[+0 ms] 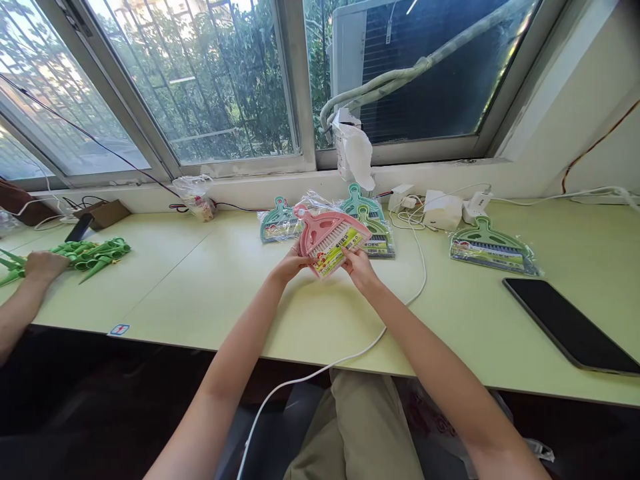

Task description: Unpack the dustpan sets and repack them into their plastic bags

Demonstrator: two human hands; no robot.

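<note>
Between my two hands, a pink mini dustpan and brush set (pixel 327 239) with a yellow label is held up over the table, tilted. My left hand (pixel 291 263) grips its lower left edge, and my right hand (pixel 359 267) pinches its lower right edge at the label. Just behind it lie green packaged dustpan sets: one (pixel 279 221) to the left and a pair (pixel 373 223) to the right, partly overlapping. Another green dustpan set (pixel 493 247) in clear wrap rests farther right.
A white cable (pixel 423 267) runs across the pale table (pixel 210 287) and over its front edge. A black tablet (pixel 573 323) lies at right. White adapters (pixel 443 209) and a white bag (pixel 353 150) stand by the window. At left, another person's hand (pixel 46 265) touches green plastic pieces (pixel 103 253).
</note>
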